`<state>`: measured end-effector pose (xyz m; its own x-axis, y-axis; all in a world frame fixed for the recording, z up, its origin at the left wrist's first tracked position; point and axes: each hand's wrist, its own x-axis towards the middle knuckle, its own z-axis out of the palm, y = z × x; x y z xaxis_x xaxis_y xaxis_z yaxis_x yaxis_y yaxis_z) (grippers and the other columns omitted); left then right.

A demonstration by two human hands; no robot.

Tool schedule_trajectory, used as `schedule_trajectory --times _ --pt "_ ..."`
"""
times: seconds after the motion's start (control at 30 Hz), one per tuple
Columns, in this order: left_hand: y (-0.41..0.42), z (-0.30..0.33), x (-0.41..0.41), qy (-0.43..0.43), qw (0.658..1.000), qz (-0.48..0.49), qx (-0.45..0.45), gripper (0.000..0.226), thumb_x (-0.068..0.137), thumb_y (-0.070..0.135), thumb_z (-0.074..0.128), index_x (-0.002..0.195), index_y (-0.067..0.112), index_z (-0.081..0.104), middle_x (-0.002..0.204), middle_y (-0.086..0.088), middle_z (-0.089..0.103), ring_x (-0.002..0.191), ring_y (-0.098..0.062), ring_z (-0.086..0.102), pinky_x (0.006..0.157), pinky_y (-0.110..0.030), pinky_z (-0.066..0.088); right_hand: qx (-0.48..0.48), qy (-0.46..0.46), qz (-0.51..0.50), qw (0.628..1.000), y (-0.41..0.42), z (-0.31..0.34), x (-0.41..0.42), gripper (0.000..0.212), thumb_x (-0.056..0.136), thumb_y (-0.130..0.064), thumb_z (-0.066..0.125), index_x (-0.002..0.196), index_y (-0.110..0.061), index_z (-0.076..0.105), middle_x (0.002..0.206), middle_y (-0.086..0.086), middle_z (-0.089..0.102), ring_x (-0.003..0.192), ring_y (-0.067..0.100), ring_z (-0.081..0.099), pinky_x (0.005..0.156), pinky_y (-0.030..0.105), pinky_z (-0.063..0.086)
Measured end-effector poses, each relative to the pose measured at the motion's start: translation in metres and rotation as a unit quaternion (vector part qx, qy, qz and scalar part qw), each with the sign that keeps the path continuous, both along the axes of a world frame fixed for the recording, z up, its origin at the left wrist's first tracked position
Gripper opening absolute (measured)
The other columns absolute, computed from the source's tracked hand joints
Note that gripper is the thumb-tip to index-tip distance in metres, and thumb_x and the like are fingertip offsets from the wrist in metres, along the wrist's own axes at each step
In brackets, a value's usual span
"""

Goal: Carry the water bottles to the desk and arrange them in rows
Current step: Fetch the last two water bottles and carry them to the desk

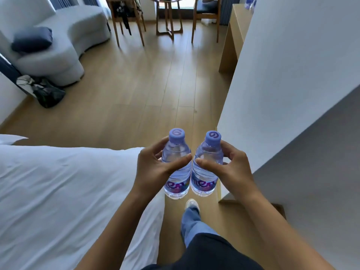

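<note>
We hold two water bottles upright in front of us, side by side and touching near the labels. Left hand: grip clamped on the left bottle, thumb across its front. Right hand: grip clamped on the right bottle, likewise. Both carry purple caps. Below: wood floor. Bed to the left, white wall right. Counter far ahead on the right, more bottles on it.

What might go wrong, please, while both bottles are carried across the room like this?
The left hand and right hand each grip only the upper part of a bottle, so one could slip. With both hands occupied, a stumble against the bed would be harder to catch.
</note>
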<state>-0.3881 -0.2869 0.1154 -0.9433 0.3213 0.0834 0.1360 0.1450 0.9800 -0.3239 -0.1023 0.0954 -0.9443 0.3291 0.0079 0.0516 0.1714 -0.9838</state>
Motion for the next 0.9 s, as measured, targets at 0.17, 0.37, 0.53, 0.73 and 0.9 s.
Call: schedule_trajectory --times 0.17,0.37,0.53,0.73,0.9 --pt "0.049 0.011 -0.112 0.0 1.0 0.01 0.025 0.04 0.066 0.028 0.086 0.103 0.021 0.074 0.089 0.006 0.078 0.08 -0.009 0.073 0.073 -0.022 0.057 0.011 0.029 0.012 0.999 0.053 0.012 -0.118 0.039 0.072 -0.035 0.084 0.109 -0.033 0.07 0.096 -0.019 0.074 0.092 0.008 0.072 0.078 0.023 0.058" --pt "0.101 0.019 -0.231 -0.01 0.999 0.017 0.035 0.036 0.065 0.028 0.086 0.099 0.022 0.075 0.086 0.004 0.078 0.076 -0.009 0.073 0.069 -0.02 0.056 0.009 0.045 0.003 0.999 0.104 0.019 -0.233 0.037 0.076 -0.027 0.085 0.108 -0.036 0.069 0.094 -0.022 0.074 0.091 0.004 0.071 0.073 0.015 0.055" --pt "0.141 0.012 -0.335 -0.019 0.999 -0.004 0.039 0.029 0.07 0.019 0.086 0.095 0.027 0.076 0.085 0.004 0.077 0.075 -0.006 0.072 0.067 -0.018 0.054 0.008 0.043 -0.02 0.999 0.138 0.011 -0.33 0.036 0.077 -0.024 0.085 0.109 -0.032 0.07 0.094 -0.022 0.074 0.09 0.003 0.07 0.072 0.013 0.055" --pt "0.19 0.009 -0.482 -0.023 0.998 -0.046 0.03 0.033 0.068 0.025 0.088 0.098 0.026 0.075 0.087 0.002 0.078 0.081 -0.012 0.074 0.072 -0.024 0.058 0.021 0.033 -0.053 0.998 0.183 0.01 -0.462 0.035 0.074 -0.029 0.086 0.105 -0.032 0.071 0.09 -0.018 0.074 0.088 0.008 0.072 0.074 0.02 0.057" --pt "0.232 0.02 -0.591 -0.016 0.996 -0.083 0.024 0.038 0.067 0.03 0.088 0.103 0.028 0.074 0.091 0.004 0.077 0.086 -0.015 0.074 0.077 -0.029 0.06 0.015 0.023 -0.088 0.996 0.222 0.021 -0.561 0.036 0.073 -0.029 0.088 0.105 -0.03 0.072 0.09 -0.013 0.075 0.088 0.013 0.072 0.08 0.036 0.061"
